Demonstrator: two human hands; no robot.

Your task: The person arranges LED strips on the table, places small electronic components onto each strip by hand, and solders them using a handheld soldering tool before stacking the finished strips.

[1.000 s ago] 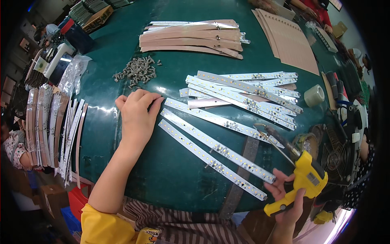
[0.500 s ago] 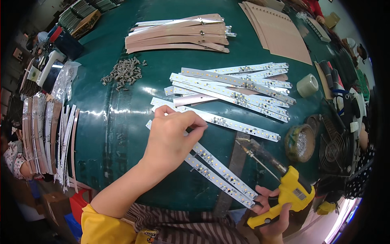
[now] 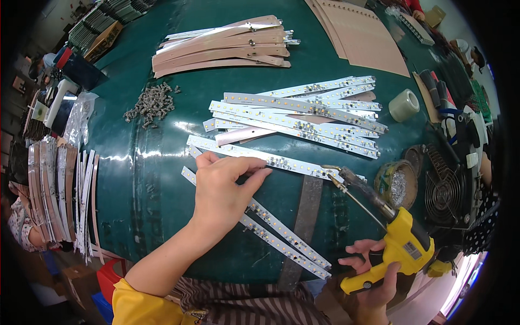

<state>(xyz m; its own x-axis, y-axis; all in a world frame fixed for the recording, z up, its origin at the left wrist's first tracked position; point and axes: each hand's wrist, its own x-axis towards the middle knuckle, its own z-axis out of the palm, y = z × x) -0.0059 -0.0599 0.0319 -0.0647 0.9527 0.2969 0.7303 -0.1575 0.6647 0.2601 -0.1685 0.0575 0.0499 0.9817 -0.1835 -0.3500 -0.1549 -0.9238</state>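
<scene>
My right hand (image 3: 374, 271) grips a yellow soldering gun (image 3: 409, 246), some of its fingers stretched off the handle. The gun's tip lies over or against the right part of a single white LED strip (image 3: 227, 149); contact is hard to tell. My left hand (image 3: 219, 187) is closed in a thumb-and-forefinger pinch beside the middle of that strip. What the pinch holds, if anything, is hidden. Two more LED strips (image 3: 287, 238) run slantwise beneath my left hand, partly covered by it. A dark flat bar (image 3: 303, 219) lies under the strips.
Beyond are a pile of LED strips (image 3: 303, 116), a stack of brown-backed strips (image 3: 222, 49) and a heap of small metal parts (image 3: 151, 103). At right stand a tape roll (image 3: 403, 105), a round tub (image 3: 392, 184) and a fan (image 3: 444, 187). More strips (image 3: 59, 189) stand at left.
The soldering gun has moved up and right, its tip now over the single strip. My right fingers have come away from the two lower strips' ends. My left hand stays pinched. The view has shifted slightly.
</scene>
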